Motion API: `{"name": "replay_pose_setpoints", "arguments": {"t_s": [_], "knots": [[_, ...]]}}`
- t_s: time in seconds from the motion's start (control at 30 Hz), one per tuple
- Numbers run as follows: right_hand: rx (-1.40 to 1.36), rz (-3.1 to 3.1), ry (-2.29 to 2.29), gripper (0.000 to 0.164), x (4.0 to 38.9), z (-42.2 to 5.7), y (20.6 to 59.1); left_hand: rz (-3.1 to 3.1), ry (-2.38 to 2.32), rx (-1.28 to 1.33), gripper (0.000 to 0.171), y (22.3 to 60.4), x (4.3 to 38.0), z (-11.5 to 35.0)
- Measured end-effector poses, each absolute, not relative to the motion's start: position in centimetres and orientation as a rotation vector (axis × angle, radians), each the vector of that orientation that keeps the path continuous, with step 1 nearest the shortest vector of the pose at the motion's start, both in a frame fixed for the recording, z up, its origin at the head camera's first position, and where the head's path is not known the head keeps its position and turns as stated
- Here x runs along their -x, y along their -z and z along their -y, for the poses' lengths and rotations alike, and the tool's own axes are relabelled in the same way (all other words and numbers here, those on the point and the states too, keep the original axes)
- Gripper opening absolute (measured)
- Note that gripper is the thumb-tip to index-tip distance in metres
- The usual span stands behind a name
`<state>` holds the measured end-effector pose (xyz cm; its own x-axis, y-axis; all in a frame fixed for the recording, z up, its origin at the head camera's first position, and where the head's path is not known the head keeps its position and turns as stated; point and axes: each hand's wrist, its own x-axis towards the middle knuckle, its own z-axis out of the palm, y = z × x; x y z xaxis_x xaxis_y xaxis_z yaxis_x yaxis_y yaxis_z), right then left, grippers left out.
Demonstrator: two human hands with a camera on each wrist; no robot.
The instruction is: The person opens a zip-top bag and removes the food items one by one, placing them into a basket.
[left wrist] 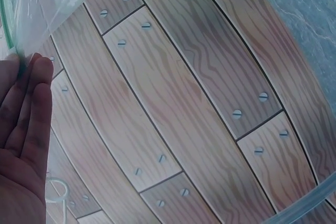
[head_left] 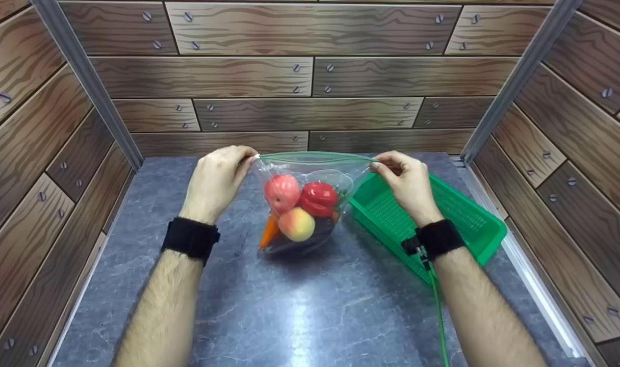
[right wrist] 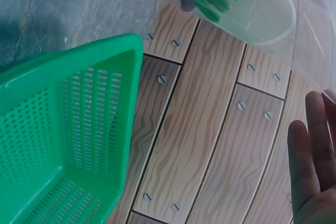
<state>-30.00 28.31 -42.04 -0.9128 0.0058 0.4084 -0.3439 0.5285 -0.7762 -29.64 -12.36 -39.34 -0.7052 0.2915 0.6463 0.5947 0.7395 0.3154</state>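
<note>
Plank-patterned walls [head_left: 310, 76] close in the grey worktop [head_left: 228, 306] at the back and both sides, with open room left of the bag [head_left: 310, 162] and in front of it. My left hand [head_left: 215, 176] pinches the bag's top left corner, my right hand [head_left: 407, 181] its top right, so it spans between them, mid-worktop; whether its base touches down I cannot tell. The basket [head_left: 470, 219] sits just right, near the side edge, partly covered by my right hand. Inside the bag, an apple [head_left: 282, 191], pepper [head_left: 318, 198], peach [head_left: 296, 224] and carrot [head_left: 269, 230] show; the dark thing [head_left: 317, 237] beneath is hard to make out. Both wrist views cut my hands off
</note>
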Motion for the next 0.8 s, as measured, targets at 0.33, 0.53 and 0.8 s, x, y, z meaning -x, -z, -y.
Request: {"name": "replay_pose_setpoints", "arguments": {"t_s": [0.33, 0.53, 0.8], "knots": [[-0.316, 2.553, -1.070, 0.020, 27.4, -29.0, 41.4, 2.320, 0.764, 0.695, 0.020, 40.4, 27.9, 11.7], [-0.422, 2.505, -0.984, 0.026, 25.9, -28.2, 40.6, 2.315, 0.775, 0.707, 0.020, 40.8, 27.5, 11.2], [-0.653, 2.476, -0.822, 0.025, 24.9, -26.0, 39.8, 2.280, 0.749, 0.765, 0.019, 40.8, 26.9, 10.0]]}}
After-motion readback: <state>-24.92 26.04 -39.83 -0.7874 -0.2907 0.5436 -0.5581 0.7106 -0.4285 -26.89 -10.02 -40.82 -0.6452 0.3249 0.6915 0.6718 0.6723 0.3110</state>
